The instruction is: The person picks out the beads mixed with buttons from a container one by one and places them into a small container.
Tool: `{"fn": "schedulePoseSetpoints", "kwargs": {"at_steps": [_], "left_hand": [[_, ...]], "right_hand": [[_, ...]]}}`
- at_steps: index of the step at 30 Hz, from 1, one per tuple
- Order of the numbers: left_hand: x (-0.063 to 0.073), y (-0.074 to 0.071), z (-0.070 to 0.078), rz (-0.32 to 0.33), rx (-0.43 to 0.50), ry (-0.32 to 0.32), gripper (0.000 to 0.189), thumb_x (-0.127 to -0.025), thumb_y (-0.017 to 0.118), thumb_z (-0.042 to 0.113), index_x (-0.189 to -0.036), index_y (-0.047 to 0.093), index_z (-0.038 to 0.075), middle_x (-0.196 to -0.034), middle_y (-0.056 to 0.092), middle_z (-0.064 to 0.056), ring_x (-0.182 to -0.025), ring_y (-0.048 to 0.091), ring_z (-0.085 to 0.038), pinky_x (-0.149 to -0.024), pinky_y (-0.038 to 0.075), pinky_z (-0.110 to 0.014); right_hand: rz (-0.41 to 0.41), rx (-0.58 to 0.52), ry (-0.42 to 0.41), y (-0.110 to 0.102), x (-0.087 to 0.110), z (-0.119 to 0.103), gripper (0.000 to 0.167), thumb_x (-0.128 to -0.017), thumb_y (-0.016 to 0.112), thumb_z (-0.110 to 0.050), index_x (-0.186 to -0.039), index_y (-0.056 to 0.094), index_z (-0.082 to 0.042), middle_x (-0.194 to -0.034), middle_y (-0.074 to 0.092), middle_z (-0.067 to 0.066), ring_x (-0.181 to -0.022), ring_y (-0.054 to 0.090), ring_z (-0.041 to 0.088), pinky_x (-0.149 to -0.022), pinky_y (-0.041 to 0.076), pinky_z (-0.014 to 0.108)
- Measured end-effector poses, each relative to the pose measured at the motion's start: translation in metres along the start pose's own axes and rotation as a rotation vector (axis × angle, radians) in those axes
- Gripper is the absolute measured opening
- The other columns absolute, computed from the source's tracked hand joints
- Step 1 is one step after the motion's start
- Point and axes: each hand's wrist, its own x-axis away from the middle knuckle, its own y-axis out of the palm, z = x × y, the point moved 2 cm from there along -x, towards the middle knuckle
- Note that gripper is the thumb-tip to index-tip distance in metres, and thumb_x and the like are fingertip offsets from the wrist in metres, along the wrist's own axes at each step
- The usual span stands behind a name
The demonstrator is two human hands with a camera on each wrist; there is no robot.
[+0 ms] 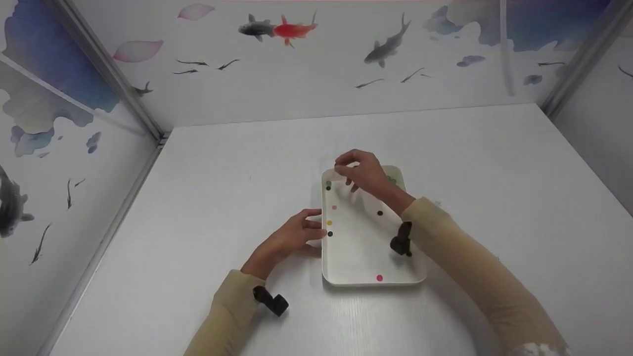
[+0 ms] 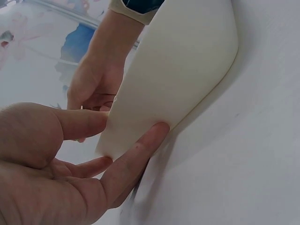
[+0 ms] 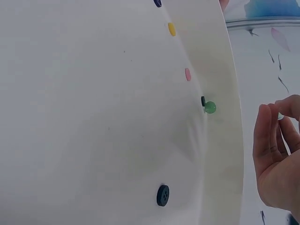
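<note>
A white rectangular tray (image 1: 356,257) lies on the table with small coloured buttons scattered inside. Over its far left corner, my right hand (image 1: 365,173) pinches a small, pale round piece, likely a button (image 3: 281,116), between thumb and fingertips; fingers mostly cover it. My left hand (image 1: 295,232) rests at the tray's left side, its fairly straight fingers touching the outer wall and rim. Along the inner left side lie a green button (image 3: 210,107), a pink button (image 3: 188,74) and a yellow button (image 3: 172,29). A dark button (image 3: 163,195) with holes sits farther in.
A bright pink button (image 1: 380,278) lies near the tray's front edge, and green buttons (image 1: 391,179) sit at its far right. The white table (image 1: 237,178) meets a wall panel (image 1: 316,74) printed with fish at the back. Panels also stand at both sides.
</note>
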Motion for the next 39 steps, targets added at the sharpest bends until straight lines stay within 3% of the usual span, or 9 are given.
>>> {"fn": "schedulePoseSetpoints", "kwargs": {"at_steps": [20, 31, 39], "left_hand": [[0.000, 0.000, 0.003, -0.017, 0.023, 0.005, 0.063, -0.096, 0.064, 0.012, -0.153, 0.037, 0.014, -0.144, 0.053, -0.020, -0.123, 0.062, -0.031, -0.095, 0.059, -0.043], [0.000, 0.001, 0.000, -0.013, 0.018, 0.013, 0.062, -0.096, 0.064, 0.012, -0.153, 0.038, 0.014, -0.144, 0.054, -0.019, -0.123, 0.062, -0.029, -0.096, 0.059, -0.042], [0.001, 0.000, 0.000, -0.008, 0.016, 0.009, 0.063, -0.096, 0.065, 0.013, -0.152, 0.038, 0.015, -0.145, 0.053, -0.018, -0.122, 0.063, -0.029, -0.096, 0.059, -0.042]], "right_hand": [[0.079, 0.069, 0.019, -0.021, -0.016, -0.007, 0.027, -0.099, 0.063, -0.023, -0.122, 0.063, -0.008, -0.118, 0.064, 0.010, -0.075, 0.062, 0.017, -0.058, 0.058, 0.022], [0.080, 0.107, 0.026, -0.028, -0.018, -0.006, 0.026, -0.100, 0.062, -0.021, -0.122, 0.063, -0.009, -0.117, 0.063, 0.010, -0.076, 0.061, 0.016, -0.059, 0.057, 0.022], [0.104, 0.120, 0.067, -0.031, -0.020, -0.006, 0.028, -0.099, 0.061, -0.019, -0.124, 0.061, -0.007, -0.117, 0.062, 0.012, -0.076, 0.060, 0.017, -0.058, 0.057, 0.021]]}}
